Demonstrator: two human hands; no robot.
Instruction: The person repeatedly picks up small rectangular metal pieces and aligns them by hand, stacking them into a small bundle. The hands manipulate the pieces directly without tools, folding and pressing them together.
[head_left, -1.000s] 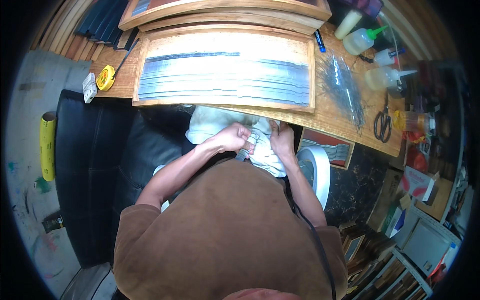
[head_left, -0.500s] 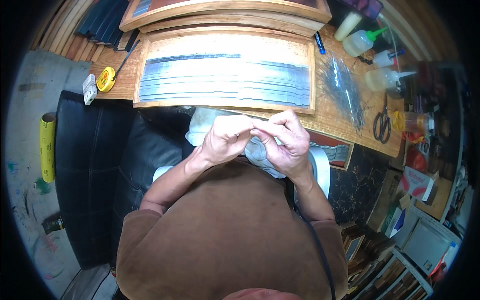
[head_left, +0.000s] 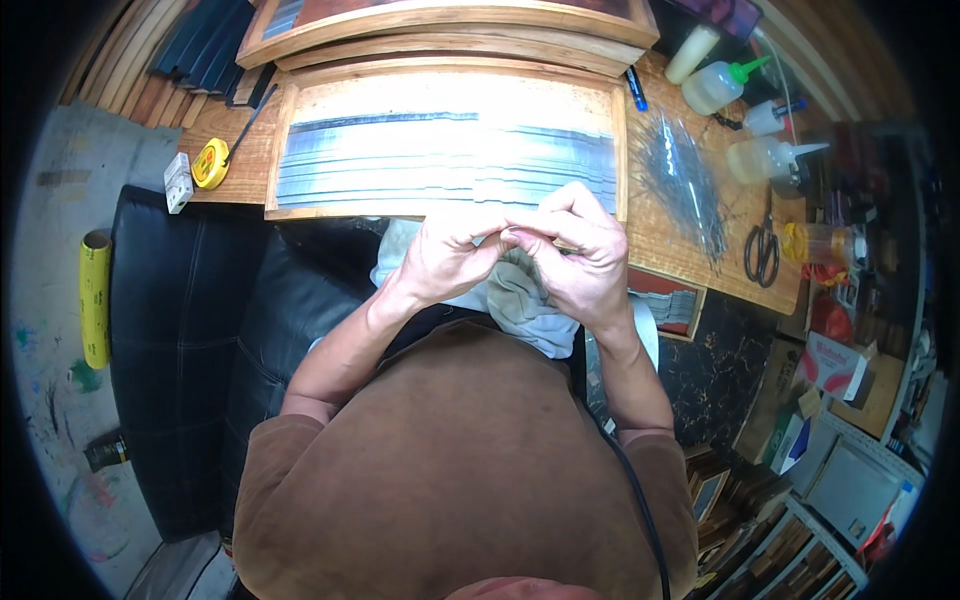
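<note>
My left hand (head_left: 455, 258) and my right hand (head_left: 580, 255) meet fingertip to fingertip just past the near edge of the wooden frame (head_left: 450, 214). Both are closed in a pinch, and whatever is between the fingers is hidden or too thin to make out. Inside the shallow frame lie rows of thin grey-blue strips (head_left: 380, 165), partly washed out by bright light. Below the hands, a pale crumpled cloth (head_left: 525, 300) rests by my lap. To the right of the frame, a loose heap of thin dark strands (head_left: 685, 180) is spread on the table.
Right on the wooden table (head_left: 740, 265) are scissors (head_left: 762, 252), a green-tipped bottle (head_left: 715, 88), another squeeze bottle (head_left: 760, 160) and a blue marker (head_left: 636, 90). A yellow tape measure (head_left: 210, 163) and small white box (head_left: 178, 183) sit left. More frames (head_left: 460, 45) are stacked behind.
Both hands have moved slightly away from my body toward the frame, still together. More of the cloth shows beneath them.
</note>
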